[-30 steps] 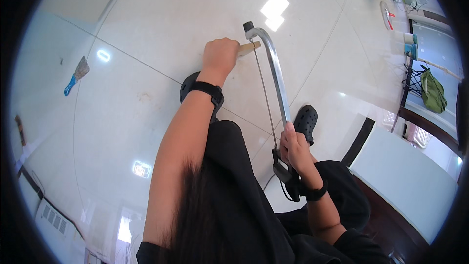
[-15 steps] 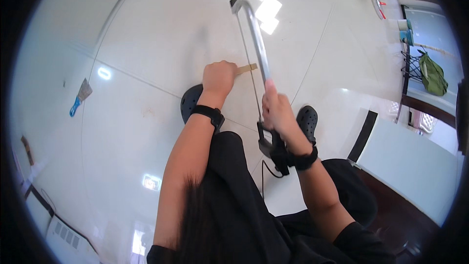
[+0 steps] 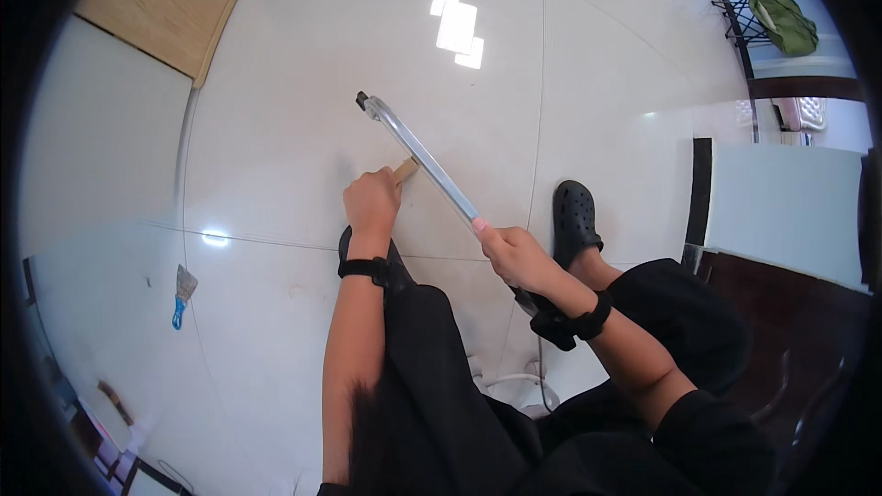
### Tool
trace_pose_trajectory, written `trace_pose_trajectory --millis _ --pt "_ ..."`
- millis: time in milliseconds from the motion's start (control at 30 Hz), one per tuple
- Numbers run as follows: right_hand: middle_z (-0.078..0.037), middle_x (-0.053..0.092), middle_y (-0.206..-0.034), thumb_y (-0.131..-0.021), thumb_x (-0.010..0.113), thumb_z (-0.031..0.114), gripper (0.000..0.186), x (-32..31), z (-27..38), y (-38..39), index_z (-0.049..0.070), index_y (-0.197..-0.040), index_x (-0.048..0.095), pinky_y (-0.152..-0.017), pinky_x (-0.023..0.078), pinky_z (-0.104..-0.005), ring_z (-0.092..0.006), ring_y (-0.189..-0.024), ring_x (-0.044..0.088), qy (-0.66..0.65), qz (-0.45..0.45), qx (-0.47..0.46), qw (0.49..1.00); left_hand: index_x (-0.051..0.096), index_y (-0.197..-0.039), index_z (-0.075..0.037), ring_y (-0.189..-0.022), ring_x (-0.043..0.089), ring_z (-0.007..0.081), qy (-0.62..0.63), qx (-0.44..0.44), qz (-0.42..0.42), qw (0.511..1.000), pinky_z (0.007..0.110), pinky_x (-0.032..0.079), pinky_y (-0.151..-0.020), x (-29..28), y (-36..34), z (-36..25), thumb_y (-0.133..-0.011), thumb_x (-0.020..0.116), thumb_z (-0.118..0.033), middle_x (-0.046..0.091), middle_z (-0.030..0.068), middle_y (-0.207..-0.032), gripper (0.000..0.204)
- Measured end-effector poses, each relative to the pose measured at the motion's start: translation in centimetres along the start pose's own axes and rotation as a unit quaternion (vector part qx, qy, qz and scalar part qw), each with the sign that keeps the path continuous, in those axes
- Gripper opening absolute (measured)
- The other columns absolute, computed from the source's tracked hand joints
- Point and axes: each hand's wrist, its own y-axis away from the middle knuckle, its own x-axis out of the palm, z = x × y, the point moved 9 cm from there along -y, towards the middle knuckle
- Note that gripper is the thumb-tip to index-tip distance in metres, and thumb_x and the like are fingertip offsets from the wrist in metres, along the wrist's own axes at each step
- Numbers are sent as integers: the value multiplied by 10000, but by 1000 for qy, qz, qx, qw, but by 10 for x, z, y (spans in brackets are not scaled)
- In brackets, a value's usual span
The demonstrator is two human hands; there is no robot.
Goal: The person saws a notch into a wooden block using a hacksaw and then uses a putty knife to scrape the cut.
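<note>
Though near wood (image 3: pixel 405 171), saw tip (image 3: pixel 362 100) free.

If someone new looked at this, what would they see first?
Probably the silver saw slanting across the middle, its near end in the right hand. Just left of it, the left hand holds a wooden strip. Then maybe the blue-handled scraper on the pale floor at the left.

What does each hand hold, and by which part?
Left hand: a wooden strip, behind its protruding end. Right hand: a saw, by its handle end.
</note>
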Motion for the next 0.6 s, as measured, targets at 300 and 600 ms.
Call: trace_pose_trajectory --millis 300,600 --pt "-25 561 -713 -868 664 268 244 5 -2 8 47 -886 563 -567 464 -261 -105 -597 543 -24 32 -135 990 668 -767 -115 -709 667 304 -9 -16 9 1000 411 531 -615 -3 -6 6 -768 710 -338 673 114 -724 228" --pt "-150 606 -743 -867 643 342 321 0 -3 23 32 -936 597 -655 480 -369 -269 -679 604 23 -87 -259 962 699 -780 -162 -740 659 332 -8 39 -34 999 443 534 -647 3 -6 12 -782 683 -434 682 90 -756 273"
